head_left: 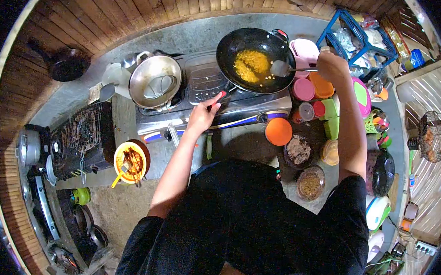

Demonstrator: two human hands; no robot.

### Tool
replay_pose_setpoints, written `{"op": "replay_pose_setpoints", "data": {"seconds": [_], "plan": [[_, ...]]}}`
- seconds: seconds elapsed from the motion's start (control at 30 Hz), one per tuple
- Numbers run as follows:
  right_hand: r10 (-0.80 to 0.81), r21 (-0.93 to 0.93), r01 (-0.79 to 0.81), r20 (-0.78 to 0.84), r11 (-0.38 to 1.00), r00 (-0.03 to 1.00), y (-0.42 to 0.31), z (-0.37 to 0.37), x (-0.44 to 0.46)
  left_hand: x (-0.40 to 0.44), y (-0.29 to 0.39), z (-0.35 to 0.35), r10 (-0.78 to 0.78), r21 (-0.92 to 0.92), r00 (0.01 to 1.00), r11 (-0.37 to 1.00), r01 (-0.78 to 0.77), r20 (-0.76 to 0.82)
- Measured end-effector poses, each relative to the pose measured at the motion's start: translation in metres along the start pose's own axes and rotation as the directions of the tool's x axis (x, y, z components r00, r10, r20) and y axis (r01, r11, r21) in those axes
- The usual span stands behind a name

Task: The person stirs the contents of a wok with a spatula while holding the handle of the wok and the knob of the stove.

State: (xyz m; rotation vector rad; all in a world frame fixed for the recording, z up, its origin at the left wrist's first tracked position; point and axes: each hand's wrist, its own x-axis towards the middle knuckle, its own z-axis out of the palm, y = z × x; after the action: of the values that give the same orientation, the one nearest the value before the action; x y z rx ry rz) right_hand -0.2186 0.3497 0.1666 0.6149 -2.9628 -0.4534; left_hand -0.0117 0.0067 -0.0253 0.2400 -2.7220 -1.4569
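A black wok [230, 47] sits on the right side of the gas stove [248, 106]. Yellow, egg-like food [251, 63] lies in its bottom with some oil. My left hand [203, 117] is closed on the near end of the wok's long handle [224, 94], which has a red part. Above the right rim, my right hand [333, 66] grips a spatula [280, 68]; its broad blade is inside the wok, just right of the food, beside a few small yellow bits.
A metal pan [157, 61] with a strainer-like tool stands on the left burner. Plastic containers [304, 89], an orange lid [278, 132] and bowls of dry ingredients [310, 183] crowd the right. A bowl of dark sauce with a brush [131, 162] is at left, near a charcoal grill [80, 133].
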Motion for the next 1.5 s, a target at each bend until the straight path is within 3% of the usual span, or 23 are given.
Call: {"op": "replay_pose_setpoints", "data": {"seconds": [0.13, 0.2, 0.23, 0.3, 0.33, 0.4, 0.5, 0.53, 0.6, 0.87, 0.93, 1.0, 1.13, 1.23, 1.3, 1.4, 1.43, 1.5], "plan": [[0.014, 0.008, -0.015, 0.102, 1.0, 0.995, 0.003, 0.001, 0.001, -0.003, 0.015, -0.006, -0.086, -0.011, 0.995, 0.996, 0.086, 0.044], [-0.321, -0.033, 0.325, 0.102, 0.945, 0.942, 0.021, 0.027, 0.018, -0.002, 0.008, -0.002, -0.052, -0.015, 0.998, 0.999, 0.052, 0.029], [-0.318, -0.032, 0.323, 0.101, 0.946, 0.943, 0.021, 0.04, 0.026, -0.001, 0.008, -0.002, -0.019, -0.019, 1.0, 1.0, 0.02, 0.01], [-0.5, -0.12, 0.533, 0.223, 0.838, 0.837, 0.019, 0.058, 0.039, -0.001, 0.009, -0.003, -0.022, -0.011, 1.0, 1.0, 0.022, 0.014], [-0.502, -0.122, 0.534, 0.223, 0.836, 0.836, 0.011, 0.049, 0.033, -0.001, 0.008, -0.003, -0.027, -0.004, 1.0, 1.0, 0.027, 0.015], [-0.243, -0.018, 0.25, 0.182, 0.968, 0.953, -0.01, 0.031, 0.02, -0.001, 0.002, -0.001, -0.008, -0.001, 1.0, 1.0, 0.008, 0.006], [-0.186, 0.027, 0.184, 0.203, 0.983, 0.961, -0.028, 0.018, 0.017, -0.002, 0.004, -0.002, -0.005, 0.017, 1.0, 1.0, 0.005, -0.001], [-0.184, 0.026, 0.183, 0.203, 0.983, 0.962, -0.022, 0.036, 0.025, -0.003, 0.006, -0.002, -0.021, 0.032, 1.0, 0.999, 0.021, -0.004], [-0.426, -0.02, 0.436, 0.183, 0.9, 0.886, -0.012, 0.074, 0.043, -0.003, 0.006, -0.002, -0.009, 0.024, 1.0, 1.0, 0.01, -0.009], [-0.28, 0.009, 0.282, 0.147, 0.959, 0.949, -0.049, 0.113, 0.051, -0.004, 0.013, -0.005, -0.025, 0.054, 1.0, 0.998, 0.026, -0.005], [-0.282, 0.022, 0.282, 0.16, 0.959, 0.946, -0.053, 0.142, 0.062, -0.004, 0.02, -0.008, -0.115, 0.087, 0.993, 0.99, 0.112, 0.02], [-0.171, 0.11, 0.184, -0.123, 0.977, 0.978, -0.059, 0.151, 0.063, -0.003, 0.014, -0.006, -0.084, 0.076, 0.996, 0.994, 0.083, 0.013], [-0.104, 0.222, 0.12, -0.085, 0.968, 0.991, -0.059, 0.126, 0.052, -0.004, 0.015, -0.006, -0.047, 0.077, 0.999, 0.996, 0.048, -0.005], [-0.216, 0.311, 0.241, -0.114, 0.919, 0.97, -0.044, 0.107, 0.041, -0.005, 0.021, -0.009, -0.046, 0.06, 0.999, 0.997, 0.045, 0.019], [-0.193, 0.353, 0.318, -0.346, 0.88, 0.918, -0.036, 0.092, 0.031, -0.005, 0.022, -0.01, -0.058, 0.052, 0.998, 0.997, 0.056, 0.024], [-0.183, 0.217, 0.268, -0.348, 0.939, 0.92, -0.012, 0.078, 0.03, -0.004, 0.02, -0.009, -0.067, 0.045, 0.997, 0.997, 0.065, 0.032], [-0.071, 0.171, 0.098, -0.154, 0.98, 0.985, -0.019, 0.041, 0.017, -0.004, 0.018, -0.008, -0.065, 0.046, 0.997, 0.997, 0.064, 0.031], [-0.075, 0.107, 0.087, -0.117, 0.99, 0.99, -0.007, 0.029, 0.017, -0.002, 0.011, -0.006, -0.03, 0.04, 0.999, 0.999, 0.029, 0.017]]}}
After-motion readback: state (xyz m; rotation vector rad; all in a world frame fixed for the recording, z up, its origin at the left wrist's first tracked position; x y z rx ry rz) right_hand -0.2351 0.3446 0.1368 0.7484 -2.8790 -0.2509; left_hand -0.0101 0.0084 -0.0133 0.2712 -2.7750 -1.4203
